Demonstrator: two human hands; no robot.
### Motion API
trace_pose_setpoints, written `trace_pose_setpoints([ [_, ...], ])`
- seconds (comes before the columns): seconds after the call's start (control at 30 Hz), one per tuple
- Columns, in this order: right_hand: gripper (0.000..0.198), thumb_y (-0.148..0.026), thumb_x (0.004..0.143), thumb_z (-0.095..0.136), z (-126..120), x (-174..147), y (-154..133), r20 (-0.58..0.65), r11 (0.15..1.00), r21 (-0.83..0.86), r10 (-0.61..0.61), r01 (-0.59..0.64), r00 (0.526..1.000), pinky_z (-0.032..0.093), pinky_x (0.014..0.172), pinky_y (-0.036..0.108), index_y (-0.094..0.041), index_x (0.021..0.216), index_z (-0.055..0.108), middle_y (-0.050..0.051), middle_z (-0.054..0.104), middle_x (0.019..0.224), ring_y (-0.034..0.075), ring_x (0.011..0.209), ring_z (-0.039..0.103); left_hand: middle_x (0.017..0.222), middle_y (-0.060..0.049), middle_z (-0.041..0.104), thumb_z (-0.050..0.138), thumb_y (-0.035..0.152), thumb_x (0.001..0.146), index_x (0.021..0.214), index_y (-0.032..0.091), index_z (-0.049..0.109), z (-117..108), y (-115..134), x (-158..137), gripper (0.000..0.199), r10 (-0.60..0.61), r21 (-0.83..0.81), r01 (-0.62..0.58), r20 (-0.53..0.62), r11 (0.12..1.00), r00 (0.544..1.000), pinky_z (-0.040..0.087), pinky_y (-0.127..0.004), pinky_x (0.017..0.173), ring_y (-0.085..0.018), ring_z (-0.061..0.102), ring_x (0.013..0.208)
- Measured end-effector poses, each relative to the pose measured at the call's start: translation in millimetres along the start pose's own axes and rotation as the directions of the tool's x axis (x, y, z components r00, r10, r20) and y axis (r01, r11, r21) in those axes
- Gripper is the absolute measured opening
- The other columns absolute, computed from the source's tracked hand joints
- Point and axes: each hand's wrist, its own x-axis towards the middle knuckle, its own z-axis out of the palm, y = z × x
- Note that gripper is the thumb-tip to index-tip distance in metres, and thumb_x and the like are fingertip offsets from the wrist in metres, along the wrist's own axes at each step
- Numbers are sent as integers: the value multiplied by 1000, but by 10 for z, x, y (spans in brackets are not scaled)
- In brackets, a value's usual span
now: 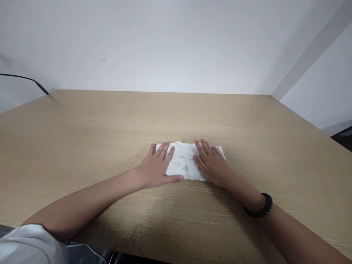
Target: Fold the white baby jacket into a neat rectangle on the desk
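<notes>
A small white garment (180, 167) with a printed pattern and what look like round buttons lies folded into a compact rectangle on the wooden table (176, 117). My left hand (158, 165) rests flat on its left end, fingers spread and thumb along the near edge. On the right end lies my right hand (211, 163), also flat with its fingers apart. Both palms cover parts of the cloth, so its two ends are partly hidden. Neither hand grips it.
A white wall (176, 47) stands behind the table's far edge. At the far left a black cable (24, 77) reaches the table. A dark object (342, 137) shows beyond the right edge. My right wrist wears a black coiled band (260, 207).
</notes>
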Motion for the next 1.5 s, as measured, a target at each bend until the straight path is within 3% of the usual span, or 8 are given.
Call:
trace_pose_setpoints([
  [0.2,71,-46,100,15,1,20,93,2,966,-29,256,-256,967,16,118,58,-1,153,23,17,18,161,30,150,12,162,-19,3,25,82,85,156,11,18,-9,-152,26,101,5,-102,-5,-7,995,1000,-2,-65,115,-39,1,150],
  [0.37,70,-48,98,16,1,65,327,0,939,43,342,-342,940,18,117,62,-6,154,24,14,18,163,34,150,13,164,-8,15,29,73,92,156,25,19,-11,-407,125,80,-8,-304,-1,-27,953,1000,2,-62,117,-38,3,150],
  [0.53,63,-43,98,21,20,136,557,-35,937,157,322,-313,946,18,116,61,-9,150,35,15,30,159,34,149,17,151,-10,42,33,56,99,143,24,40,56,-635,272,55,-51,-406,-29,-184,913,982,12,-57,118,-32,30,141],
  [0.7,47,-37,92,37,-105,164,728,-74,877,420,290,-234,954,24,117,53,-16,127,60,14,47,149,31,142,35,117,-7,62,42,39,93,105,22,63,110,-828,371,29,-131,-531,-68,-328,845,936,33,-49,108,-27,49,118],
  [0.87,24,-35,79,55,-271,129,931,-20,743,631,306,-225,952,32,113,44,-21,90,72,9,57,139,28,129,51,106,-6,64,54,31,84,96,22,66,124,-894,392,20,-182,-641,-79,-331,763,926,38,-49,102,-27,53,110],
  [1.07,22,-37,79,60,-325,80,1058,25,730,655,237,-196,971,33,111,46,-26,92,74,4,56,140,29,127,52,96,-7,66,58,31,80,85,19,63,150,-924,403,14,-241,-796,-125,-323,592,915,47,-40,88,-23,60,92],
  [1.3,22,-42,78,64,-313,91,1081,28,732,658,212,-178,977,37,108,48,-26,90,73,5,61,135,30,124,55,97,-7,65,60,36,80,78,19,64,106,-970,402,17,-208,-721,-85,-309,687,928,46,-39,90,-23,60,94],
  [1.5,21,-44,76,66,-309,107,1062,0,741,653,205,-155,979,40,105,45,-24,82,71,7,66,123,29,118,58,96,-7,66,59,36,81,75,18,60,106,-988,417,20,-182,-779,-111,-278,616,943,46,-37,87,-21,60,90],
])
